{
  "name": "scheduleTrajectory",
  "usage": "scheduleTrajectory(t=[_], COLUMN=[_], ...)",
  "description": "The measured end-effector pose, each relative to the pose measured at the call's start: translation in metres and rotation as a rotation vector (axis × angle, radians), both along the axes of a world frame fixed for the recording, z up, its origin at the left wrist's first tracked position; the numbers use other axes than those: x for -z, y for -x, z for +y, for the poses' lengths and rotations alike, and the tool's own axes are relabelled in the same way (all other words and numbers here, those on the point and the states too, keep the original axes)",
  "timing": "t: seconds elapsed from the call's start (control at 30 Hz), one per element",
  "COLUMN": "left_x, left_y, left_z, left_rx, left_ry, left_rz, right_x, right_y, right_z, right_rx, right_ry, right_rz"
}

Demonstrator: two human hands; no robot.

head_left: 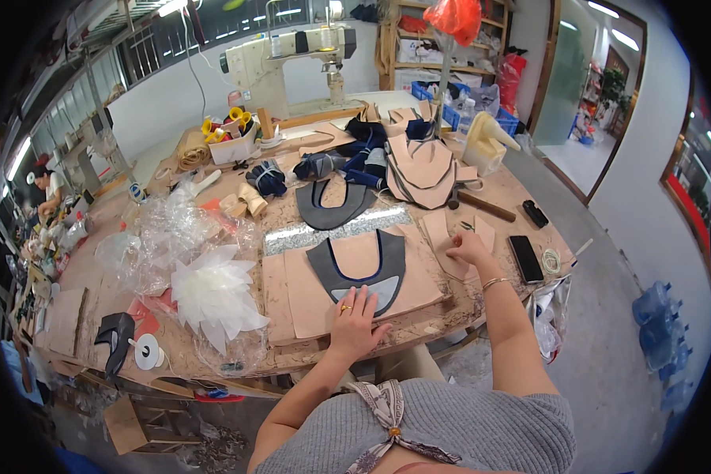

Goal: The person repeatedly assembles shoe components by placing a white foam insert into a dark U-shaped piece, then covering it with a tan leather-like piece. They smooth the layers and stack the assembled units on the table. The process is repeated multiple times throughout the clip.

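A dark grey U-shaped piece [322,261] with blue inner edging lies on a beige sheet [428,276] in front of me. It carries a light grey patch [385,291] along its lower curve. My left hand [357,325] rests on this piece near the patch, fingers stretched out and flat. Further right, my right hand [471,250] is over some beige cut pieces [434,231], its fingers curled together; anything between them is too small to make out. Just beyond that hand lies a small dark item [468,227]. Another dark U-shaped piece [336,205] sits farther back.
Right of my hand are a black phone [525,259], a pale coil [551,261] and a hammer [486,205]. Clear plastic bags [154,237] and white pointed sheets [213,294] cover the left side. A sewing machine [288,67] and stacked beige pieces [420,170] stand behind.
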State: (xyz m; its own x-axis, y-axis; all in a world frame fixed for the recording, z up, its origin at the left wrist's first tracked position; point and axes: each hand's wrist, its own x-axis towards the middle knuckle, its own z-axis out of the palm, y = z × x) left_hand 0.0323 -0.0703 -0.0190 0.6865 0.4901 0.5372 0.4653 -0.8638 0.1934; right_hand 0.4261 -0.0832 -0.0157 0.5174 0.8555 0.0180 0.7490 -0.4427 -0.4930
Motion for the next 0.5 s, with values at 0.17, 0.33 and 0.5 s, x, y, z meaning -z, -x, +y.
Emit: scheduleTrajectory(t=[0.17, 0.33, 0.5], left_x=[-0.001, 0.000, -0.001], left_y=[0.001, 0.002, 0.000], left_z=[-0.002, 0.001, 0.000], left_rx=[0.004, -0.004, 0.020], left_ry=[0.002, 0.005, -0.002], left_rz=[-0.006, -0.005, -0.021], right_x=[0.007, 0.011, -0.001], right_y=[0.029, 0.048, -0.008], right_z=[-0.012, -0.018, -0.013], right_rx=[0.006, 0.012, 0.094], right_ry=[-0.197, -0.391, -0.656], right_rz=[-0.281, -0.385, -0.019])
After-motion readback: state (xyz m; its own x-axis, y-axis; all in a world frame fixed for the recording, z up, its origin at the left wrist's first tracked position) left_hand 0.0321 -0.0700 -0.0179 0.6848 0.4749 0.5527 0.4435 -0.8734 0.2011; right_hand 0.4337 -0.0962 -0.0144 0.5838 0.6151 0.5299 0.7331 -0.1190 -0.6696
